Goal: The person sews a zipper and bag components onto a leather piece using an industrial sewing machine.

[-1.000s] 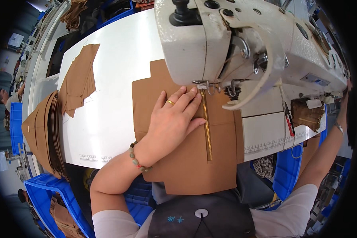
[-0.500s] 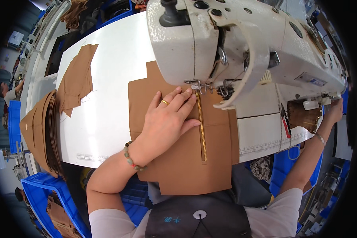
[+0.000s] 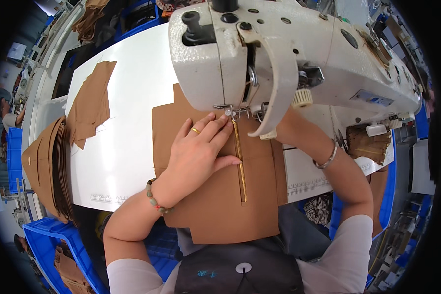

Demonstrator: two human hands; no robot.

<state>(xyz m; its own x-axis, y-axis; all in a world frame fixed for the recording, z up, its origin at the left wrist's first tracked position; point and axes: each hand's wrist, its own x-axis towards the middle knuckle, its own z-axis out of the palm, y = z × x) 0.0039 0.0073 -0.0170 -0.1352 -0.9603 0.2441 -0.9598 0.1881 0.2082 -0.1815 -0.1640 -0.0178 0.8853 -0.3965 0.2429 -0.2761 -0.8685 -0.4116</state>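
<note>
My left hand (image 3: 197,149) lies flat on a brown fabric panel (image 3: 220,215), fingers spread and fingertips close to the presser foot (image 3: 232,113) of a white sewing machine (image 3: 196,73). A gold-toothed zipper (image 3: 242,186) runs down a narrow slot in the panel, and my left thumb rests at its edge. My right hand (image 3: 285,126) is beside the needle area, partly behind the machine's curved white guard (image 3: 283,83). Its fingers are hidden there, so what they touch cannot be seen.
Brown fabric pieces (image 3: 90,105) lie on the white table (image 3: 132,73), left of the panel. A folded brown stack (image 3: 46,169) hangs at the table's left edge. Blue bins (image 3: 66,235) stand below. Another brown piece (image 3: 370,143) lies at the right, under the machine arm.
My right hand has come from the machine's far right end to beside the needle area. My left hand stays flat on the panel. The whole view has shifted slightly.
</note>
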